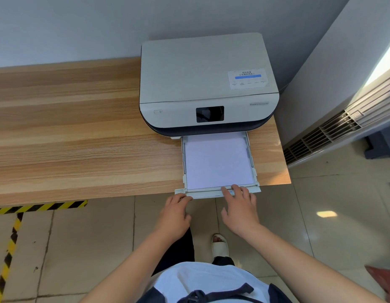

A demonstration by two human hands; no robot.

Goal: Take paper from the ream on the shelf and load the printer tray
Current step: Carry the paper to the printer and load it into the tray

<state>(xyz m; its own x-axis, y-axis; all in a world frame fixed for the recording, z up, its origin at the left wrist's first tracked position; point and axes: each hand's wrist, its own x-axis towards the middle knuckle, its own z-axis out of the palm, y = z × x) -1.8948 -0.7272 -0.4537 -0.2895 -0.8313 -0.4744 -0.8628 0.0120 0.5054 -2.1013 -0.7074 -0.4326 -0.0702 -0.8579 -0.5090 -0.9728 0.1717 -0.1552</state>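
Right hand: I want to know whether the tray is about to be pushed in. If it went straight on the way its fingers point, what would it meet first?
The right hand already touches the tray front lip; beyond lies the paper.

White paper (219, 161) flat in pulled-out printer tray (242, 192), seemingly squared

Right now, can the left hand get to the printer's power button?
Probably yes. The left hand rests at the tray's front lip, and only bare wooden tabletop lies between it and the power button on the printer.
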